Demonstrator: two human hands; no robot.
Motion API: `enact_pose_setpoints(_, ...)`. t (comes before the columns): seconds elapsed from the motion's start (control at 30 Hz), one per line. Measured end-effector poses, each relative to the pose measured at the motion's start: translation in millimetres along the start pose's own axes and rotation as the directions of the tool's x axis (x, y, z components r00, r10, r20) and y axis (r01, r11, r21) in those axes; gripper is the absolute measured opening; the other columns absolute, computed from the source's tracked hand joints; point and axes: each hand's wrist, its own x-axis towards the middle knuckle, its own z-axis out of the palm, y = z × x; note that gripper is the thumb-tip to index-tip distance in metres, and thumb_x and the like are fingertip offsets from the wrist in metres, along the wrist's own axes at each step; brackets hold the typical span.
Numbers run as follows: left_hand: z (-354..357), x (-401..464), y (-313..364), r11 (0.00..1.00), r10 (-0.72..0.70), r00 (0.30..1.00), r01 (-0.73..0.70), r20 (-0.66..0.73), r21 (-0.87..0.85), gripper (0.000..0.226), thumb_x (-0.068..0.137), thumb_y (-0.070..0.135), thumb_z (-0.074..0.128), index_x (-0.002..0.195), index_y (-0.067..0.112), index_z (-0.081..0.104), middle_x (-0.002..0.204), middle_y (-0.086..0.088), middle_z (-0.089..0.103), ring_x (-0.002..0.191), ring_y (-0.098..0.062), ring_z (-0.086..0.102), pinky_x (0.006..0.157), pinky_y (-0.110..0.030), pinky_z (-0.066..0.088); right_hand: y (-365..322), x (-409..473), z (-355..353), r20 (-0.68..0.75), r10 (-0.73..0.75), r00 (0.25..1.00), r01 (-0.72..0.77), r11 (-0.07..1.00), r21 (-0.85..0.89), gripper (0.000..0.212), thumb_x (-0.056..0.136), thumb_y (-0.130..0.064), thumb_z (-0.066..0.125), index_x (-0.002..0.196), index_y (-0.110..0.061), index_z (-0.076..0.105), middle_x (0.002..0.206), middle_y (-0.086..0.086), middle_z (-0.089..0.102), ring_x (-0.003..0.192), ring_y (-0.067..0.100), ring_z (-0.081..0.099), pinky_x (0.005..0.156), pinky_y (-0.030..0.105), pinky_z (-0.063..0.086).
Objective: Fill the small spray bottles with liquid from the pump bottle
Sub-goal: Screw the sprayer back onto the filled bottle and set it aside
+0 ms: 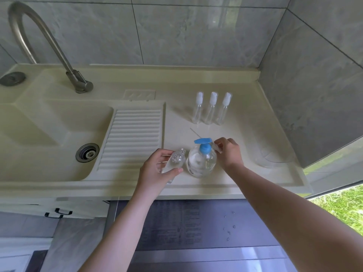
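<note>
A clear pump bottle (pixel 202 161) with a blue pump head stands on the cream counter (pixel 245 134) near its front edge. Just left of it, my left hand (pixel 159 169) grips an uncapped small clear spray bottle (pixel 177 158), its open neck pointing up and right toward the pump. To the right of the pump head, my right hand (pixel 228 152) pinches a white spray cap (pixel 217 147); its thin dip tube runs up and left over the counter. Three capped small spray bottles (pixel 211 108) stand in a row farther back.
A sink basin (pixel 49 134) with a drain and a ribbed washboard (pixel 133 138) lies to the left, under a curved metal faucet (pixel 49 40). A clear dish (pixel 275 156) sits at the right of the counter. Tiled walls close the back and right.
</note>
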Motion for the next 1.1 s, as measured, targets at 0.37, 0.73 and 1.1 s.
enact_pose_setpoints(0.37,-6.6,-19.3,19.8,0.999,0.019,0.998,-0.022,-0.058,-0.042,0.042,0.071,0.011,0.086,0.103,0.028,0.067,0.105,0.010,0.071,0.099,-0.014,0.066,0.090,-0.028,0.050,8.2,-23.6,-29.6,-0.181,-0.022,0.983,0.051,0.986,0.159,0.021,0.090,-0.020,0.069,0.110,-0.015,0.068,0.102,0.006,0.061,0.084,0.016,0.056,0.074,0.021,0.037)
enact_pose_setpoints(0.73,0.5,-48.2,57.7,0.978,0.097,0.970,-0.133,-0.221,-0.158,0.043,0.068,0.012,0.089,0.100,0.028,0.065,0.105,0.007,0.071,0.102,-0.016,0.065,0.093,-0.033,0.051,-49.9,-83.5,-132.1,-0.404,0.131,0.905,0.115,0.839,0.531,0.017,0.089,-0.035,0.069,0.104,-0.029,0.069,0.099,-0.012,0.068,0.083,-0.003,0.061,0.076,0.021,0.046)
enact_pose_setpoints(1.1,10.2,-70.2,89.0,0.960,0.224,0.940,-0.259,-0.255,-0.111,0.043,0.068,0.012,0.088,0.096,0.033,0.063,0.105,0.014,0.069,0.103,-0.010,0.064,0.086,-0.026,0.049,-109.3,-131.9,-183.3,-0.092,0.049,0.995,0.077,0.249,0.965,0.013,0.091,-0.017,0.071,0.103,-0.012,0.071,0.085,-0.009,0.065,0.073,-0.001,0.060,0.074,0.014,0.044)
